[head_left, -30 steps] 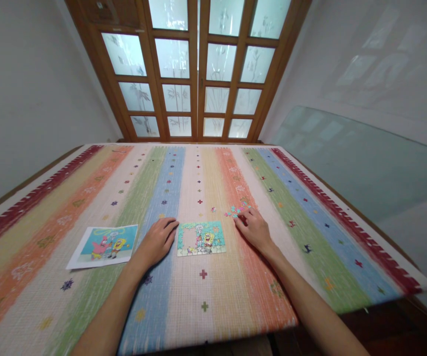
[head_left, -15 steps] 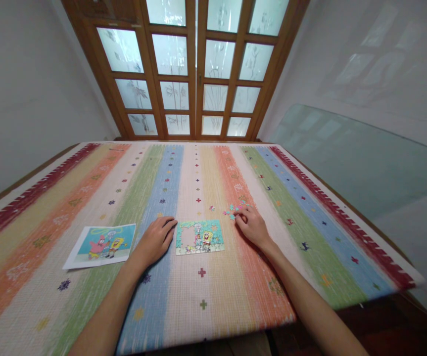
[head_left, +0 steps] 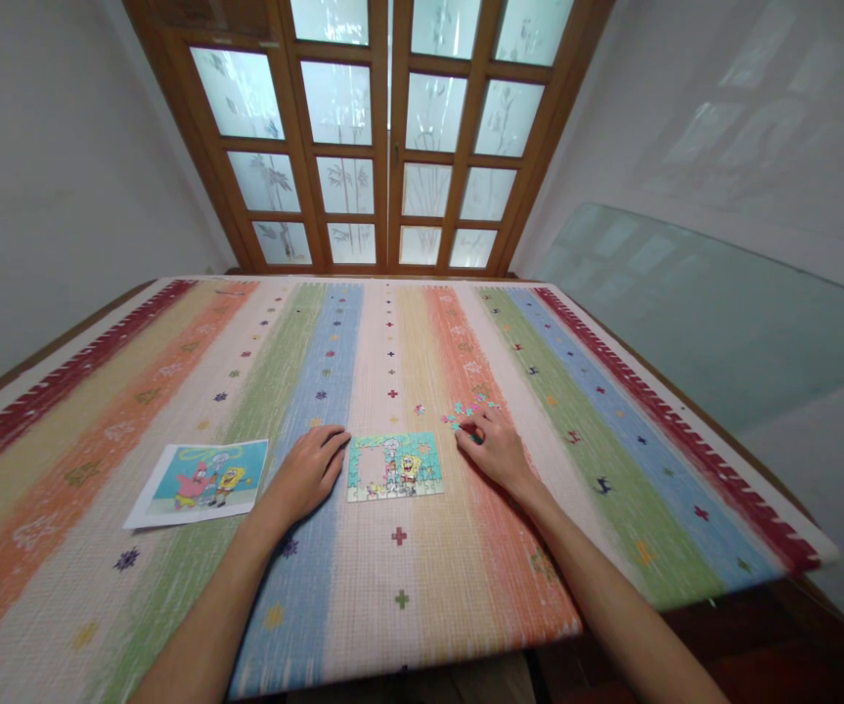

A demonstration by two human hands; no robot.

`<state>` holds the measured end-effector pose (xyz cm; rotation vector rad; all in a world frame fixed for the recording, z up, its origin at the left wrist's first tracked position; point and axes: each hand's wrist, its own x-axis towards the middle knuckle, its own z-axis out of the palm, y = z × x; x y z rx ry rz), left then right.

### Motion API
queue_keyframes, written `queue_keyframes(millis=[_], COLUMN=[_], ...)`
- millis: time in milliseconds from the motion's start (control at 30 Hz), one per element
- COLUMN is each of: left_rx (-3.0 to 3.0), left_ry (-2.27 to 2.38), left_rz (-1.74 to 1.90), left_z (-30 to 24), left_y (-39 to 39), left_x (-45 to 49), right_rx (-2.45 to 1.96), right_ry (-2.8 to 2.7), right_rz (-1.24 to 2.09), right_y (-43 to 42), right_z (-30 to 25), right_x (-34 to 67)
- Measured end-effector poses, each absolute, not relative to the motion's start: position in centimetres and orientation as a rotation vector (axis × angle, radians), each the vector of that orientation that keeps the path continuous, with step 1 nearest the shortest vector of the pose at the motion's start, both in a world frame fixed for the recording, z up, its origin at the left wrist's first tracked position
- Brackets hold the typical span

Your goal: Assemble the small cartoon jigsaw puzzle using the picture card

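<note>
A jigsaw puzzle (head_left: 422,469) lies in front of me, partly filled, with a gap at its left that bares a pale surface and a smaller one at the upper right. Its picture includes a yellow square cartoon figure. My left hand (head_left: 313,469) rests flat on the cloth, fingers stretched out, fingertips at the puzzle's upper left edge. My right hand (head_left: 491,445) is to the right of the puzzle, thumb and forefinger curled together beside the loose puzzle pieces (head_left: 474,405). Whatever its fingertips hold is too small to make out.
A printed reference picture (head_left: 208,479) on white paper lies left of my left forearm. One small loose piece (head_left: 420,410) sits above the puzzle. A striped tablecloth (head_left: 399,567) covers the table. Behind it stand wooden doors with glass panes (head_left: 348,186); a glass panel (head_left: 686,303) leans at the right.
My right hand has shifted slightly left and toward me, off the heap of loose pieces, its fingertips nearer the puzzle. My left hand and the puzzle stay in place.
</note>
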<state>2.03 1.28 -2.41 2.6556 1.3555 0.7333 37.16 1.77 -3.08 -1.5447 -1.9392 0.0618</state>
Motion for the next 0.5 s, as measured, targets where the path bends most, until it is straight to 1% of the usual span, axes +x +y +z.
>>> queue_keyframes(millis=[500], left_rx=[2.654], left_ry=[1.364], left_rz=[0.726], left_z=[-2.38], left_y=[1.28], left_x=[2.01], right_rx=[-1.499], right_ry=[-1.984], right_rz=[0.159], right_y=[1.68], right_z=[-2.62], right_x=[36.81])
